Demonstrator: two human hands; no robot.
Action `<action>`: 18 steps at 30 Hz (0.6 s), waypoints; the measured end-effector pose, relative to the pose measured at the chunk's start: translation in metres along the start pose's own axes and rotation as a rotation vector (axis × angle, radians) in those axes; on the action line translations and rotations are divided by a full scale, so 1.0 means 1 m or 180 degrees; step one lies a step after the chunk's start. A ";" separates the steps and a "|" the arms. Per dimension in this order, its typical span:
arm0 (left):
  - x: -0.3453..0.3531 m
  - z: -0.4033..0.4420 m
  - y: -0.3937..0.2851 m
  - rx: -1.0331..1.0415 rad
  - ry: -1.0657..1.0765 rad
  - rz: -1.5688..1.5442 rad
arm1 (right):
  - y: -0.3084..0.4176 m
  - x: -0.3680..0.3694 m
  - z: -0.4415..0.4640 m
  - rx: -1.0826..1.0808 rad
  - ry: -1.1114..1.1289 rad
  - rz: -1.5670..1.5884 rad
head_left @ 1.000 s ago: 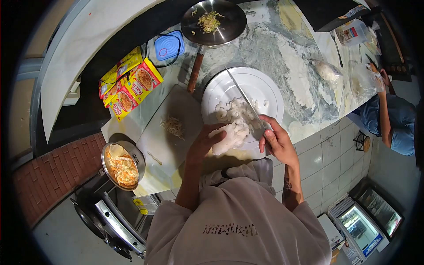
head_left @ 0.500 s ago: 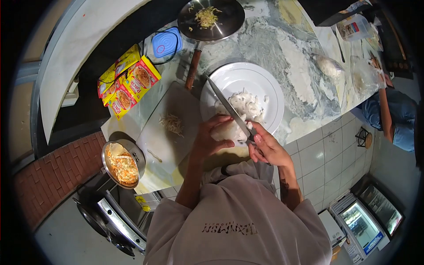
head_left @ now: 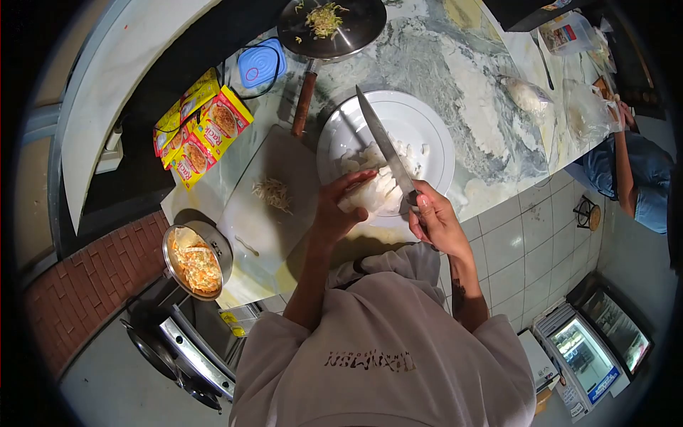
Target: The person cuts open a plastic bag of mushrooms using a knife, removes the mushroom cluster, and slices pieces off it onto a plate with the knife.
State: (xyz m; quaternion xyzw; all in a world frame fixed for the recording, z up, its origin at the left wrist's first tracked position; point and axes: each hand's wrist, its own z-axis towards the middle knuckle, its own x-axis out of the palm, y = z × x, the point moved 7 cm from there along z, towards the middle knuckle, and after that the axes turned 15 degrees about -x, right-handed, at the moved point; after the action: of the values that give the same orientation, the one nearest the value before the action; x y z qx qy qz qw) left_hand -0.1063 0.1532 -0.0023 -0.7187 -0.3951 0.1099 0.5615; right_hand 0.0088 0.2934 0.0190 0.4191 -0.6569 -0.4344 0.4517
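My left hand is wrapped round a large pale white piece of food over the near edge of a white plate. My right hand grips the handle of a knife, whose blade points up and left across the plate, beside the white piece. Small white cut pieces lie on the plate behind the large piece. Left of the plate is a pale board with a small heap of sprouts on it.
A pan with sprouts stands at the top, handle toward me. Yellow-red packets and a blue lid-like item lie upper left. A bowl of orange-white food sits lower left. Another person stands far right, hands by plastic bags.
Across the frames the knife blade swings left over the white piece, then back right to a steeper angle. My left hand still holds the piece. The view has shifted slightly.
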 end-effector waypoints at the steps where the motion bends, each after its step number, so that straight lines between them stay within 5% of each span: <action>1: -0.004 0.002 0.009 -0.0071 -0.0094 -0.0056 | 0.000 -0.001 0.000 0.0008 -0.0049 -0.0015; 18: -0.001 0.004 0.032 -0.0618 -0.0269 -0.1108 | 0.006 0.001 0.001 -0.0111 -0.0063 -0.0418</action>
State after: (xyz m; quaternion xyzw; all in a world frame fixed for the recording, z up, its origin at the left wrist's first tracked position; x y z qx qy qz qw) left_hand -0.0958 0.1537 -0.0325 -0.6850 -0.5453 0.0026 0.4831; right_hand 0.0065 0.2947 0.0247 0.4490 -0.6248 -0.4786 0.4230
